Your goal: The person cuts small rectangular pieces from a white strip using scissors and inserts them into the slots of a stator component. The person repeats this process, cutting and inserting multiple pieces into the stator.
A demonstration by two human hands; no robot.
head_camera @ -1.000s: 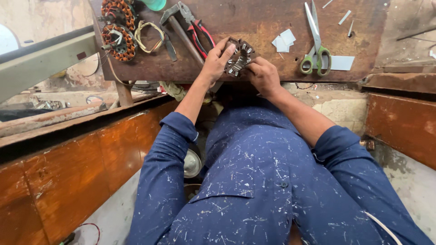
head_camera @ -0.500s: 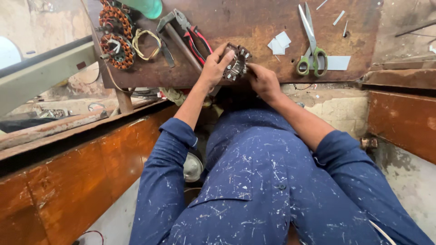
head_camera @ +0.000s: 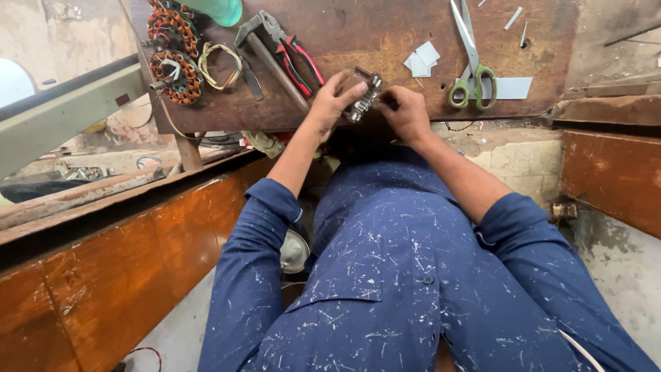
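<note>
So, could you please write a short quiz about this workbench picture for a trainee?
1. True or false: the scissors with green handles lie to the right of both hands.
2. Which tool lies nearest the left hand? A) the red-handled pliers B) the scissors C) the copper-wound stators
3. What do both hands hold between them?

Key:
1. True.
2. A.
3. A small metal stator core, held over the edge of the wooden board; the right hand grips its right side.

small metal stator core (head_camera: 363, 98), tilted, at bench edge
</note>
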